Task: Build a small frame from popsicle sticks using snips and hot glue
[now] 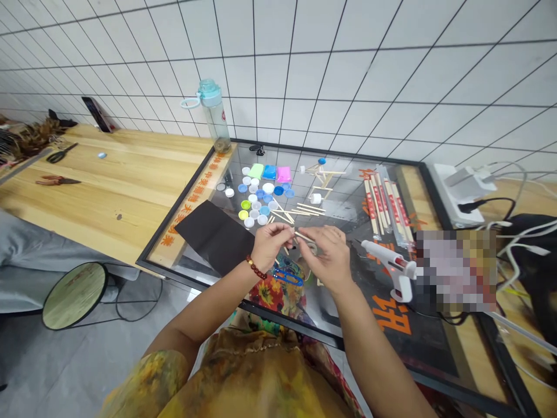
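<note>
A short wooden stick [303, 236] is pinched between my two hands over the glass tabletop. My left hand [270, 244], with a beaded bracelet at the wrist, closes on its left end; the thumb and fingers of my right hand [329, 254] grip the right end. Just beyond lie several loose wooden sticks [310, 210]. Blue-handled scissors [288, 277] rest below my hands, near the glass's front edge. To the right is a white glue gun [389, 264] with a small red light. A small frame of joined sticks [322, 181] with bottle caps on it sits farther back.
Several bottle caps [268, 188] and three coloured packets [270, 172] lie beyond my left hand, with a black sheet [213, 238] nearer. Wrapped chopsticks [387, 203] lie back right, before a power strip [456, 194] and cables. A water bottle [215, 119] stands by the wall; pliers [58, 180] lie left.
</note>
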Motion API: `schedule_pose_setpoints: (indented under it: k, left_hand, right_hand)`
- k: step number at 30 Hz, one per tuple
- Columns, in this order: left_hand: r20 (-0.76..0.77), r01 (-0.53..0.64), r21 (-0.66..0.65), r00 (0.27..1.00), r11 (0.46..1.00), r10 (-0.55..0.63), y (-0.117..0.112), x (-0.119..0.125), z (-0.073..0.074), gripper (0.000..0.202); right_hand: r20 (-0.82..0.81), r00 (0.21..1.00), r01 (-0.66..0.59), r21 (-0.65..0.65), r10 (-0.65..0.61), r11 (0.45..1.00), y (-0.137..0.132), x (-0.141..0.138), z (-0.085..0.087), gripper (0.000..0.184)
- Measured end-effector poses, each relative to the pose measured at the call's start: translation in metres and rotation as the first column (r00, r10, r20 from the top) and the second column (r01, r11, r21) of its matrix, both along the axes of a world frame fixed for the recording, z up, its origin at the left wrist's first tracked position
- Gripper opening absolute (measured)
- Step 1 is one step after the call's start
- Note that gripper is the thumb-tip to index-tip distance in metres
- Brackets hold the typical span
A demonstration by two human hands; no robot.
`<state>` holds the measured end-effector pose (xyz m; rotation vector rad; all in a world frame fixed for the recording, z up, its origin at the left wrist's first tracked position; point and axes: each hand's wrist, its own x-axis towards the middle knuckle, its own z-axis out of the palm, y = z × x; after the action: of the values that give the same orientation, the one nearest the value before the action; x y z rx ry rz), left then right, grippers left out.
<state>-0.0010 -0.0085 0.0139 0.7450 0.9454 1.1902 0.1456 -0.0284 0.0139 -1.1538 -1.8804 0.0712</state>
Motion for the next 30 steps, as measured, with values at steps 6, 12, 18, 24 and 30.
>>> schedule_pose_setpoints:
  k: [6, 12, 18, 24, 30]
  left_hand:
    - [-0.067, 0.013, 0.031, 0.998, 0.999, -0.011, -0.005, 0.004, 0.001, 0.027]
    - [0.046, 0.023, 0.016, 0.999, 1.000, -0.024, -0.006, 0.005, -0.003, 0.030]
    - [0.041, 0.011, 0.025, 0.999, 1.000, -0.012, -0.003, 0.003, -0.005, 0.027]
    - [0.079, 0.005, 0.023, 0.997, 1.000, -0.007, -0.003, 0.003, -0.003, 0.027]
    - [0.069, 0.047, 0.037, 0.996, 0.998, -0.049, -0.003, 0.001, -0.001, 0.031]
  right_hand:
    - [0.000, 1.000, 0.018, -0.029, -0.018, 0.999, 0.000, -0.001, -0.001, 0.005]
    - [-0.189, 0.981, 0.017, -0.112, -0.038, 0.994, 0.000, -0.005, 0.001, 0.007]
    - [-0.451, 0.890, -0.094, -0.336, -0.072, 0.937, 0.000, -0.010, -0.004, 0.013]
    - [-0.581, 0.809, -0.226, -0.454, -0.094, 0.862, 0.002, -0.008, -0.013, 0.020]
    - [-0.648, 0.758, -0.319, -0.472, -0.079, 0.822, 0.002, -0.007, -0.013, 0.021]
